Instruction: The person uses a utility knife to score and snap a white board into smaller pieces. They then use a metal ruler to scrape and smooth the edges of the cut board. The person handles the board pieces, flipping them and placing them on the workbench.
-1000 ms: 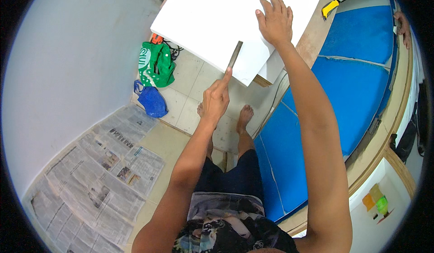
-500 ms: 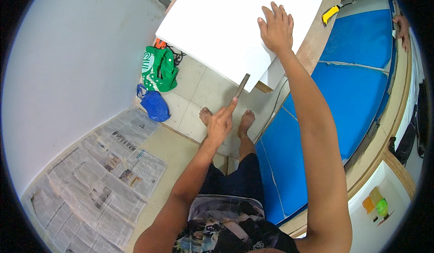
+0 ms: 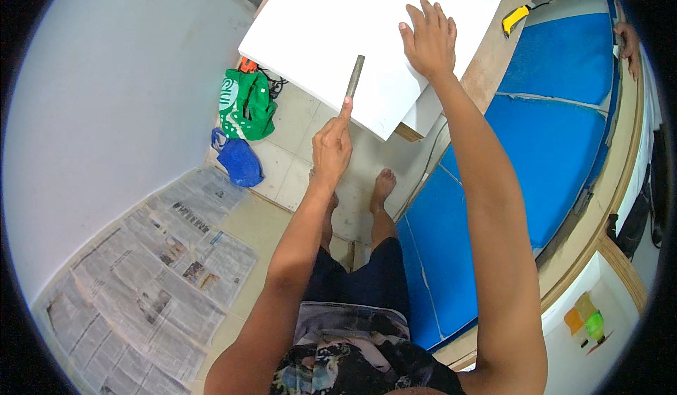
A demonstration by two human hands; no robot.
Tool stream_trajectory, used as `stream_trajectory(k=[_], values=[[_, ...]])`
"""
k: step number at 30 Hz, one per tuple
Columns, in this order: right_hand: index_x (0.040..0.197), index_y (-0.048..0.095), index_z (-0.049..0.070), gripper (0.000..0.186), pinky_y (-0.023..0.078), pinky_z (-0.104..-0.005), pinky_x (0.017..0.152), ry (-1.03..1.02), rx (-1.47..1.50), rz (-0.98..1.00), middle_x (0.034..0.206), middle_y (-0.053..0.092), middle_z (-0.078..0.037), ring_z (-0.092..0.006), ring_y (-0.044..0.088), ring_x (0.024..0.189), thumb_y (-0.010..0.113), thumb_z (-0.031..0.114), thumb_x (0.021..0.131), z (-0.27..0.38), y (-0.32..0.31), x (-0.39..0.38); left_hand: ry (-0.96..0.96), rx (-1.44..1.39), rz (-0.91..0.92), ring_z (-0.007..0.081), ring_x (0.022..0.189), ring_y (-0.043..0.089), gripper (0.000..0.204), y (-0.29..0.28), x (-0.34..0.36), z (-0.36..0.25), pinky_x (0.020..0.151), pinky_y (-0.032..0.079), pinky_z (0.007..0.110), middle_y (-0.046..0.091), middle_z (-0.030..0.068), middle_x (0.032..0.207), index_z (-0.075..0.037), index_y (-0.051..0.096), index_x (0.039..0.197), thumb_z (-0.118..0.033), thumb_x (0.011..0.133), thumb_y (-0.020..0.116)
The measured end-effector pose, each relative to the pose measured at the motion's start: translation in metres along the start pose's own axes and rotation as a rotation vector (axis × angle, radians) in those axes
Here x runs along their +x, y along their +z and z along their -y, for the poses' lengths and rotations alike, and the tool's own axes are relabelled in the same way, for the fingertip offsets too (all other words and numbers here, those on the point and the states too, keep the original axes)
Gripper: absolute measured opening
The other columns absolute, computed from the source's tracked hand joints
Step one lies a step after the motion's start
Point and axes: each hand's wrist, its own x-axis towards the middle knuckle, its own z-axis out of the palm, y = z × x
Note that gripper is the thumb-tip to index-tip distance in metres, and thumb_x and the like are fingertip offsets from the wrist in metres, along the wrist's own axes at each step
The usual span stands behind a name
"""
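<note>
A white laminated board [image 3: 317, 28] lies across the bench, its near edge and corner towards me. My left hand [image 3: 333, 144] is closed round a narrow grey metal file [image 3: 356, 76], index finger stretched along it. The file's far end reaches over the board's near edge; whether it touches the edge is hard to tell. The handle end is hidden in my palm. On the board's right part my right hand [image 3: 431, 42] rests flat with fingers spread, holding nothing. Beneath the board's near right corner shows a second white panel with a wooden edge [image 3: 409, 132].
A yellow utility knife [image 3: 516, 21] lies at the bench's right edge. Blue padded seating [image 3: 529, 162] runs along the right, with another person's hand [image 3: 626, 42] beyond it. Green [image 3: 247, 106] and blue [image 3: 240, 162] bags and newspapers [image 3: 155, 275] lie on the floor at left.
My left hand has moved forward and left with the file, from near the board's corner to farther along its near edge. My right hand has stayed nearly in place.
</note>
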Motion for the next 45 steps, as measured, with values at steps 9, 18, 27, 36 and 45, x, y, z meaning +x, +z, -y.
stream_trajectory(k=[9, 18, 27, 36, 45], values=[[0.142, 0.048, 0.02, 0.047, 0.015, -0.0556, 0.119, 0.014, 0.004, 0.015, 0.154, 0.035, -0.011, -0.0315, 0.025, 0.146, 0.042, 0.042, 0.101, 0.001, -0.002, 0.001, -0.013, 0.008, 0.037, 0.028, 0.053, 0.051, 0.057, 0.015, -0.038, -0.016, 0.054, 0.045, 0.038, 0.047, 0.0161, 0.063, -0.012, 0.052, 0.142, 0.005, 0.087, 0.052], [0.142, 0.049, 0.02, 0.046, 0.015, -0.0557, 0.119, 0.008, -0.01, -0.005, 0.154, 0.035, -0.01, -0.0312, 0.025, 0.146, 0.043, 0.042, 0.101, -0.002, 0.001, 0.003, -0.019, 0.085, 0.11, 0.0252, 0.054, 0.045, 0.055, 0.026, -0.073, -0.02, 0.054, 0.043, 0.035, 0.046, 0.015, 0.064, -0.016, 0.052, 0.143, 0.002, 0.091, 0.056], [0.141, 0.049, 0.02, 0.046, 0.016, -0.0556, 0.119, 0.022, -0.002, 0.005, 0.154, 0.036, -0.01, -0.0308, 0.026, 0.145, 0.045, 0.042, 0.101, 0.0, 0.001, 0.001, 0.131, 0.094, 0.067, 0.0248, 0.054, 0.047, 0.052, 0.026, -0.1, -0.004, 0.056, 0.044, 0.035, 0.049, 0.0167, 0.066, -0.011, 0.056, 0.139, 0.007, 0.09, 0.053], [0.143, 0.048, 0.021, 0.047, 0.014, -0.0545, 0.119, 0.024, -0.014, 0.008, 0.154, 0.035, -0.01, -0.0301, 0.024, 0.146, 0.043, 0.042, 0.101, -0.004, 0.001, 0.0, 0.13, 0.074, 0.073, 0.0251, 0.054, 0.048, 0.055, 0.022, -0.099, -0.028, 0.055, 0.044, 0.037, 0.047, 0.0152, 0.064, -0.012, 0.053, 0.142, 0.006, 0.09, 0.053], [0.143, 0.048, 0.021, 0.047, 0.014, -0.0544, 0.119, 0.024, -0.009, 0.003, 0.154, 0.036, -0.01, -0.0306, 0.025, 0.146, 0.043, 0.042, 0.101, -0.004, -0.001, 0.001, 0.044, 0.036, 0.103, 0.027, 0.055, 0.048, 0.057, 0.027, -0.091, -0.033, 0.056, 0.044, 0.037, 0.048, 0.0141, 0.064, -0.013, 0.053, 0.142, 0.006, 0.088, 0.055]])
